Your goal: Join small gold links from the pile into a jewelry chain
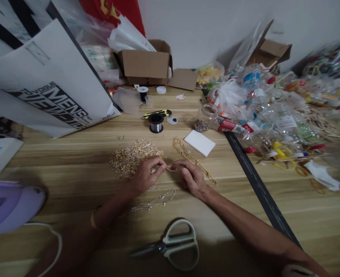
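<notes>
My left hand (pixel 145 176) and my right hand (pixel 191 177) meet over the wooden table (pixel 72 169), fingers pinched together on a small pale link piece (pixel 170 168) between them. A pile of small gold and silver beaded pieces (pixel 134 156) lies just left of my left hand. A gold chain (pixel 190 157) runs past my right hand toward the right. A silver beaded chain (pixel 155 201) lies under my wrists. What exactly the fingertips grip is too small to name.
Scissors (pixel 172 246) with pale handles lie near the front edge. A wire spool (pixel 156 123), a yellow-black cutter (pixel 157 114), a white card (pixel 199 142) and a bead jar (pixel 204 117) sit behind. Cardboard box (pixel 145 63), white bag (pixel 49 84) and cluttered bottles (pixel 276 115) ring the back.
</notes>
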`<state>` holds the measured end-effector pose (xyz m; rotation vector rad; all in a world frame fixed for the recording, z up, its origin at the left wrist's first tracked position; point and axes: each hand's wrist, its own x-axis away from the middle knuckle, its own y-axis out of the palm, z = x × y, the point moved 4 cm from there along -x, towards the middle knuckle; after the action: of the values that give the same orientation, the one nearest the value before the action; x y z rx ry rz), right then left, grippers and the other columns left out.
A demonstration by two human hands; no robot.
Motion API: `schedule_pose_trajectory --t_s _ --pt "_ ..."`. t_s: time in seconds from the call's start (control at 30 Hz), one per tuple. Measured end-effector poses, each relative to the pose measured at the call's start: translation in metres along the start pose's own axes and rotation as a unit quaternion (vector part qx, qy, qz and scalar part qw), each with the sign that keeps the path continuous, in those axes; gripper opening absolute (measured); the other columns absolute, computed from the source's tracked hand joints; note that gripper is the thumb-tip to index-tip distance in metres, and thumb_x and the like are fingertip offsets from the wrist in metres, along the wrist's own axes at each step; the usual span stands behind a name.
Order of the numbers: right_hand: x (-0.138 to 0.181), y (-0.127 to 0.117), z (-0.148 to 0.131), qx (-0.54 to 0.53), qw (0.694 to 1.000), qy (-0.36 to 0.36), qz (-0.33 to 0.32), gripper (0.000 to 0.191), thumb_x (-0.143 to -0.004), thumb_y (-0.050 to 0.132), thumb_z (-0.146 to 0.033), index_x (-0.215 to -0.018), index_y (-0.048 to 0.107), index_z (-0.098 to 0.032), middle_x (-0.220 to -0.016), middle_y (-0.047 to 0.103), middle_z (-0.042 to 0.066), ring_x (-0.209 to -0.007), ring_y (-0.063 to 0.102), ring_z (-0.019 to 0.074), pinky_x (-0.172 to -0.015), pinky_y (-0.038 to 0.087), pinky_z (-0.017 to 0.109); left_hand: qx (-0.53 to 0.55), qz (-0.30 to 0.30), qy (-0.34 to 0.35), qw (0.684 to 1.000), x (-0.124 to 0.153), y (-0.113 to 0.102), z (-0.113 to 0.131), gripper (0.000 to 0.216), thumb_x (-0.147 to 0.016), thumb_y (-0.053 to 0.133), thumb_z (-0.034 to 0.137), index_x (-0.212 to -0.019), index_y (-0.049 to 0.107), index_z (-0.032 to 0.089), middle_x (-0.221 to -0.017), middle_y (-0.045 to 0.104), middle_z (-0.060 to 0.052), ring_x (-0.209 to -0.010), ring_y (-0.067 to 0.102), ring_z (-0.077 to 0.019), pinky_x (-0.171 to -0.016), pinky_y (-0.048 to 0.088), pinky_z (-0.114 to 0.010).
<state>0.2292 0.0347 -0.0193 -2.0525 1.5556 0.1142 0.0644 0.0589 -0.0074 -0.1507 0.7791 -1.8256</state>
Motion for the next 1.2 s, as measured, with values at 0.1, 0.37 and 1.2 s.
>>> schedule_pose_trajectory --t_s 0.1,0.37,1.2 --pt "-0.001 -0.002 -0.006 0.029 0.998 -0.050 0.039 0.018 -0.091 0.047 -0.029 -0.101 0.058 -0.018 -0.089 0.064 0.008 -0.074 0.060 0.0164 -0.062 0.048 0.028 -0.001 -0.001 0.003 1.000 0.000 0.000 -0.001 0.018 -0.085 0.050 0.023 -0.069 0.056 0.016 -0.068 0.059 0.000 -0.065 0.054 -0.0124 -0.064 0.040 -0.023" --pt "0.001 0.003 -0.014 0.140 0.977 -0.156 0.030 0.021 -0.086 0.053 -0.015 -0.106 0.057 -0.021 -0.097 0.061 0.010 -0.090 0.059 0.0192 -0.073 0.051 0.032 -0.049 -0.013 0.048 0.998 0.001 0.001 0.003 0.016 -0.084 0.048 0.019 -0.070 0.055 0.016 -0.069 0.059 -0.001 -0.069 0.055 -0.0136 -0.068 0.041 -0.025" --pt "-0.002 0.012 -0.001 0.171 0.978 -0.101 -0.065 0.013 -0.091 0.046 -0.018 -0.098 0.057 -0.018 -0.093 0.060 0.009 -0.084 0.059 0.0175 -0.073 0.050 0.029 -0.097 -0.057 0.092 0.989 0.003 0.003 0.009 0.018 -0.086 0.048 0.018 -0.069 0.055 0.017 -0.068 0.057 -0.001 -0.065 0.050 -0.0125 -0.065 0.040 -0.025"
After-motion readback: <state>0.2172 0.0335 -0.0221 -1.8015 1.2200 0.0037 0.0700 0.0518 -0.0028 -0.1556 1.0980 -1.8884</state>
